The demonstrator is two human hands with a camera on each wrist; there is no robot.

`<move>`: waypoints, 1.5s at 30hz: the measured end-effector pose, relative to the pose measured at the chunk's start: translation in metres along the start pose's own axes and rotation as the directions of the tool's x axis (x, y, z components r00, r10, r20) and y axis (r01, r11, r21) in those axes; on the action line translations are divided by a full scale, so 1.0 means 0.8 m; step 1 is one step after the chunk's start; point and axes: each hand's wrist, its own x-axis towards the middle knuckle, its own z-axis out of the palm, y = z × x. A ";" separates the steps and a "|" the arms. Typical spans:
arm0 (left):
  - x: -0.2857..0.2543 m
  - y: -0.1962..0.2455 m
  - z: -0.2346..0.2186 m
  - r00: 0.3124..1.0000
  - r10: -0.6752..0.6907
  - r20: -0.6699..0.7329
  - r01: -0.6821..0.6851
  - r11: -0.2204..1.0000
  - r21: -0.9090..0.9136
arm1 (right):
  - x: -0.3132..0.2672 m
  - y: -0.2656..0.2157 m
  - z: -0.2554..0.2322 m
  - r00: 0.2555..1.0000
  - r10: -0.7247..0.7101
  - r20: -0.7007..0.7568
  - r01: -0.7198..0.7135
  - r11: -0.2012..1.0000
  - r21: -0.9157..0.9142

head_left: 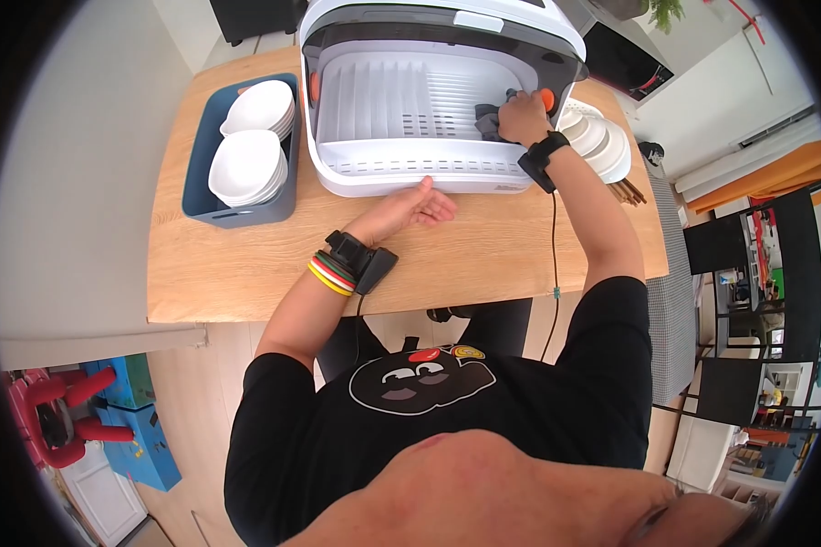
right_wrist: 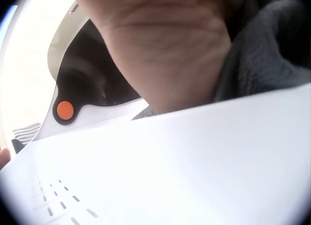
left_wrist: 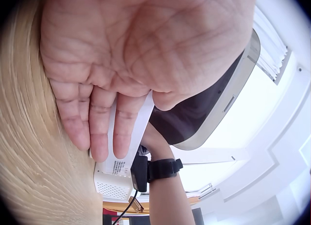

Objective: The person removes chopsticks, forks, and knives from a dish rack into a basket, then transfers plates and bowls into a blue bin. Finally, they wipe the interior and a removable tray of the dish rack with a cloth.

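Note:
A white dish storage box (head_left: 410,185) stands on the table with its smoky lid (head_left: 483,29) raised. Inside it, at the right end, my right hand (head_left: 524,118) grips a dark grey cloth (head_left: 487,124). The right wrist view has the cloth (right_wrist: 257,60) bunched beside the palm, behind the box's white wall; the fingertips are hidden. My left hand (head_left: 409,210) lies at the box's front edge, holding nothing. Its palm faces the camera in the left wrist view, with the fingers (left_wrist: 99,118) extended close over the tabletop.
A blue bin (head_left: 193,182) on the left holds two stacks of white bowls (head_left: 246,164). White plates (head_left: 608,150) and wooden chopsticks (head_left: 628,191) lie right of the box. A cable (head_left: 555,246) runs from my right wrist over the table's (head_left: 483,264) front edge.

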 end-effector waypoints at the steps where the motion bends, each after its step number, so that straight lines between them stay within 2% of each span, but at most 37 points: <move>1: 0.000 -0.001 -0.001 1.000 -0.002 0.006 0.002 1.000 -0.005 | 0.000 -0.002 0.000 1.000 0.015 -0.003 -0.015 1.000 -0.014; 9: -0.002 0.003 0.002 1.000 -0.002 -0.003 0.002 1.000 0.008 | 0.012 -0.001 -0.001 0.998 0.028 0.048 -0.031 0.998 0.051; 18: -0.001 0.003 0.003 1.000 0.005 -0.001 -0.005 1.000 0.008 | 0.023 0.004 0.010 0.999 0.038 -0.002 -0.037 0.975 0.218; 21: 0.000 0.002 0.003 1.000 0.006 0.000 -0.006 1.000 0.005 | 0.023 -0.003 0.009 0.999 0.016 -0.033 -0.008 0.968 0.252; 23: 0.000 0.003 0.003 1.000 0.006 0.001 -0.006 1.000 0.004 | 0.024 -0.008 0.009 0.993 -0.062 -0.096 0.085 0.961 0.264; 30: -0.001 0.004 0.004 1.000 0.002 -0.005 -0.002 1.000 0.005 | 0.031 -0.023 0.005 0.977 -0.129 -0.172 0.178 0.934 0.311; 33: 0.000 0.003 0.004 1.000 0.004 -0.003 -0.004 1.000 -0.001 | 0.035 -0.029 0.003 0.976 -0.144 -0.162 0.200 0.889 0.412; 35: -0.001 0.003 0.004 1.000 0.003 -0.008 -0.003 1.000 0.000 | 0.040 -0.033 0.007 0.962 -0.146 -0.230 0.245 0.835 0.492; 38: 0.000 0.003 0.004 1.000 0.006 -0.009 -0.005 1.000 0.006 | 0.051 -0.043 0.005 0.971 -0.183 -0.153 0.238 0.795 0.558; 45: 0.000 0.000 0.002 1.000 -0.002 -0.014 0.002 1.000 0.001 | 0.064 -0.044 0.003 0.970 -0.226 -0.089 0.235 0.778 0.583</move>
